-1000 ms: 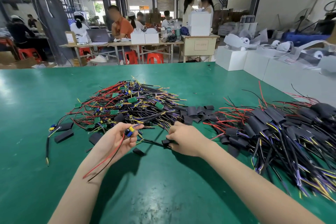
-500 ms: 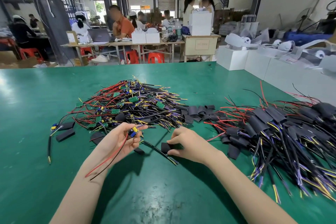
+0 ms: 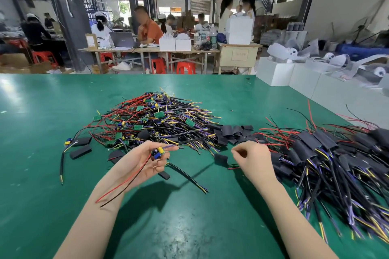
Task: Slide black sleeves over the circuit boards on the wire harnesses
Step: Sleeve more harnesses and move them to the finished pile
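My left hand holds a bare wire harness by its small board with a yellow and a blue part. Its red and black wires trail over my wrist. My right hand is curled to the right of it. A black-sleeved harness sits just left of that hand, and its red and black wires run into the fingers. Behind lies a pile of unsleeved harnesses with green boards. Loose black sleeves lie between that pile and the sleeved pile at right.
The green table carries a loose black cable between my hands and stray sleeves at left. White boxes line the right edge. People work at tables far behind.
My right hand has moved right, toward the sleeved pile, with the black-sleeved harness. The black cable stayed on the table. My left hand has hardly moved.
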`<state>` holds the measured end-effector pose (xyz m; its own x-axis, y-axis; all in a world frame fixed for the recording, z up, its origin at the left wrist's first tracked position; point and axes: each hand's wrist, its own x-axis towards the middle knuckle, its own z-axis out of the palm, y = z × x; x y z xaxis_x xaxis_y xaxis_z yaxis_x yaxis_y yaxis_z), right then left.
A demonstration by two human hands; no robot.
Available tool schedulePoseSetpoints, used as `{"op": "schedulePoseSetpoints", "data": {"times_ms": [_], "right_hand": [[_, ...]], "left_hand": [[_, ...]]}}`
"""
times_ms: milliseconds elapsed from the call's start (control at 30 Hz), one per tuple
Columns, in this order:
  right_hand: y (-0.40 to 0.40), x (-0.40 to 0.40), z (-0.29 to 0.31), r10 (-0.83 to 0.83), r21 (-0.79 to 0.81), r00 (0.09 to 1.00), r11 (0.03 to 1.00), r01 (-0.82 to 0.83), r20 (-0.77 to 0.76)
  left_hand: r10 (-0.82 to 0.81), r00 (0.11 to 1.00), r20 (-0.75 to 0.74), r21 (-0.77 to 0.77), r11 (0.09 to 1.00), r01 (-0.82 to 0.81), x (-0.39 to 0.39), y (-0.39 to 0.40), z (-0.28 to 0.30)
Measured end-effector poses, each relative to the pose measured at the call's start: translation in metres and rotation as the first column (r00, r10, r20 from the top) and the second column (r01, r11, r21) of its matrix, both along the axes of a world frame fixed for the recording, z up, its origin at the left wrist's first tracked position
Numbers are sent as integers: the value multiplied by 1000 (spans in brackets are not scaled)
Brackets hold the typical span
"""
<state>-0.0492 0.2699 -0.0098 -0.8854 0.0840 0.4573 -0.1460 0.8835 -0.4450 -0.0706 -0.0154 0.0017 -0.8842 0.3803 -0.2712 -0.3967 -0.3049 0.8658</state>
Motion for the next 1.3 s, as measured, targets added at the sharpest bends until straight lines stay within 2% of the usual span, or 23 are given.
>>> {"op": "schedulePoseSetpoints", "data": {"times_ms": [100,300,433,667,800,900,1033,1133,1300], "right_hand": [[0,-1,-5,18,-21,999,1000,-18,31],[-15,-1,-9,276,64,950,956,-288,143],[-16,1,-9,321,108,915,929,-354,244],[-11,2,-5,229,68,930,963,-259,287],[-14,3,-2,163,209,952,953,-221,259],[-13,2,-2,128,265,966,946,-188,225],[-14,3,-2,134,323,956,921,-217,260],[-16,3,-1,116,324,966,927,-189,232],[-13,4,1,74,200,993,976,-91,91]], "left_hand": [[-23,1000,-13,0,1000,23,0,-4,-3],[37,999,9,-2,999,-37,-3,-6,-6],[37,999,-7,-3,999,-37,-1,-5,-4],[31,1000,-1,-10,999,-31,-1,-4,-5],[14,1000,13,0,1000,-14,0,-3,-4],[9,1000,17,8,1000,-9,1,-5,-2],[18,1000,19,8,1000,-18,2,-7,-1],[35,999,15,-12,999,-35,2,-6,0],[12,1000,19,-51,999,-11,4,-3,4]]}}
